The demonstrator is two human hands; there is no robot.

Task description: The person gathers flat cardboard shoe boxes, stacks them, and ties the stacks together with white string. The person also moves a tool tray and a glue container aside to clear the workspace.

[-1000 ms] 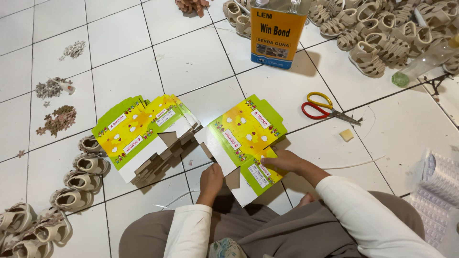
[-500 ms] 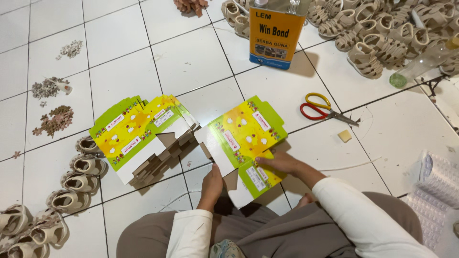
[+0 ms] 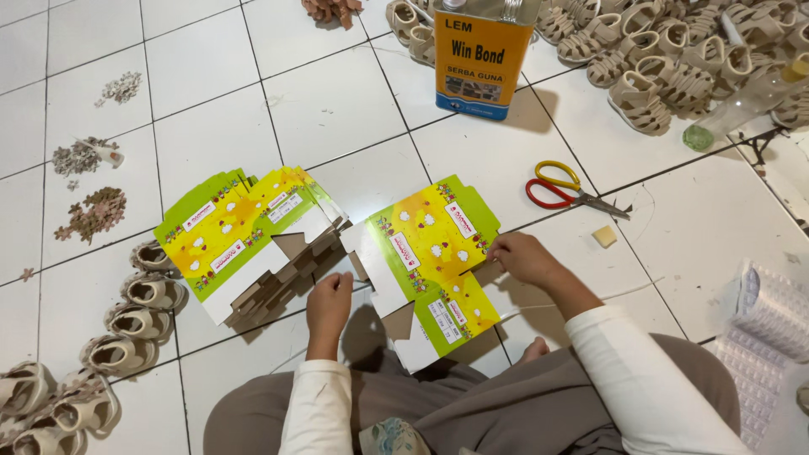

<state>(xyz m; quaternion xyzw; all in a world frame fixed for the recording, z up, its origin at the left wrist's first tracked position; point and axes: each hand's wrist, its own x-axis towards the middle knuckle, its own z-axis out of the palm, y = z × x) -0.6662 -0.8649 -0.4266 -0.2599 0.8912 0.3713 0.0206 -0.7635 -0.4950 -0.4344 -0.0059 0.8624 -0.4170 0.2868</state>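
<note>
A flat yellow-green cardboard box blank [image 3: 430,257] lies on the white tiled floor [image 3: 320,101] before the seated person. The right hand [image 3: 521,257] pinches its right edge; the left hand [image 3: 329,302] rests open-fingered beside its left flap. A stack of matching box blanks [image 3: 244,236] sits left; an orange glue tin [image 3: 482,55] stands beyond, red-and-yellow scissors [image 3: 566,190] nearby.

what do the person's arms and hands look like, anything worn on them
Both arms are covered by long white sleeves with plain cuffs that end at the wrists. The left hand and the right hand are bare, with no gloves. No rings, watch or bracelet can be seen from this view.
</note>
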